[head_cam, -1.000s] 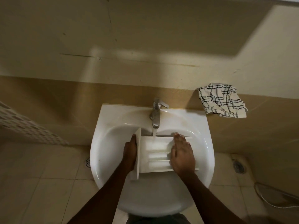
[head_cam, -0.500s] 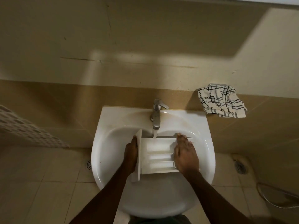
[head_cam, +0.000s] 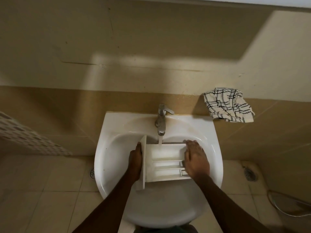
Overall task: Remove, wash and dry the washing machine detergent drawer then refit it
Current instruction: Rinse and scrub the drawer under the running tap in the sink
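The white detergent drawer [head_cam: 165, 158] lies across the white sink [head_cam: 107, 165], compartments facing up and its front panel to the left. Water [head_cam: 159, 140] runs from the chrome tap [head_cam: 161, 120] onto the drawer's far edge. My left hand [head_cam: 135, 158] grips the front panel from the left side. My right hand [head_cam: 196, 158] lies flat on the drawer's right end with its fingers stretched towards the wall, and it hides that end of the compartments.
A black-and-white checked cloth [head_cam: 227, 105] hangs on the wall ledge to the right of the tap. A perforated white basket [head_cam: 25, 137] stands at the left. Floor drains [head_cam: 92, 173] sit either side of the sink, and a hose [head_cam: 286, 207] lies at the lower right.
My right hand has slid rightwards along the drawer from its middle to its right end, uncovering more of the compartments. My left hand keeps its hold on the front panel.
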